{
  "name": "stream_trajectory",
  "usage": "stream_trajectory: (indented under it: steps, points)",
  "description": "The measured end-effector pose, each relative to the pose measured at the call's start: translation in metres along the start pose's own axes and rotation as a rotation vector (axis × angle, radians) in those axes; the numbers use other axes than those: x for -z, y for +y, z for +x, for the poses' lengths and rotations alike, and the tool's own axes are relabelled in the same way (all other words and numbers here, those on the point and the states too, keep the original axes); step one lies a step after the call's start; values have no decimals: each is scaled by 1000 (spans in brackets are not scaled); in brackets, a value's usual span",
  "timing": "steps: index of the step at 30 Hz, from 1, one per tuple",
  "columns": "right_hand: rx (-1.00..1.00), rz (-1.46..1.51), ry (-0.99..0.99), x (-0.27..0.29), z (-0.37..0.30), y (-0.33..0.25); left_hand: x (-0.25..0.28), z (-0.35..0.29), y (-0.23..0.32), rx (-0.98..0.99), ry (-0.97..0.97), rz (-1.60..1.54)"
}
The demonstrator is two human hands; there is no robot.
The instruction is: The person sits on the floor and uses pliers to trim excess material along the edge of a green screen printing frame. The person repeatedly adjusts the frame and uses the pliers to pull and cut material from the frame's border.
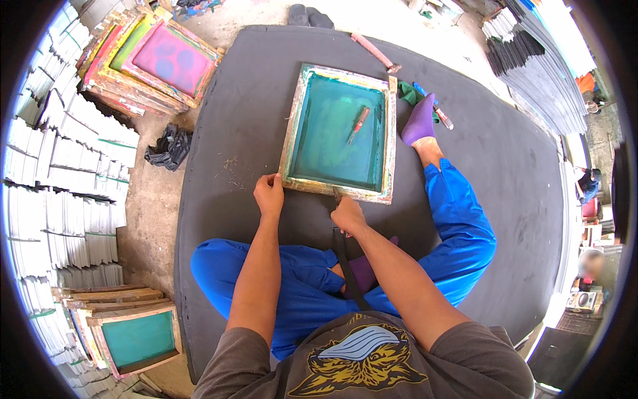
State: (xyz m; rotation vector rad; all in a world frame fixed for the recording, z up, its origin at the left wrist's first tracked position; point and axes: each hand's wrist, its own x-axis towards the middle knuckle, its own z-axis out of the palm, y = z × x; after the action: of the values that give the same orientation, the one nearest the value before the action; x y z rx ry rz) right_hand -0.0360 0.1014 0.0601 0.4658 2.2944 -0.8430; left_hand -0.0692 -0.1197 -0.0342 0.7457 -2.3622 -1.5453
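On the dark mat in front of me lies a screen printing frame (340, 190) of paint-stained wood with green mesh. My left hand (269, 194) is closed at its near left corner, thumb and fingers pinching the edge. My right hand (348, 215) is wrapped round a dark metal hand tool (337, 194), perhaps pliers; its tip meets the near side of the frame. Most of that tool is hidden by my fingers. A screwdriver (359, 124) with a red handle rests on the mesh.
A hammer (374, 52) lies beyond the frame. Beside my purple-socked foot (419, 120) are a green cloth (409, 93) and a red-handled tool (444, 119). More frames (169, 60) are stacked at far left, others (139, 339) at near left. Bundled white sheets (73, 156) line the left side.
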Motion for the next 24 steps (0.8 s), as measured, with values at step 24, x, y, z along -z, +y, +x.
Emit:
stream_trajectory:
  steps: [24]
  points:
    - [260,633,-263,-31,-10,6,4,-50,66,-306,-305,-96]
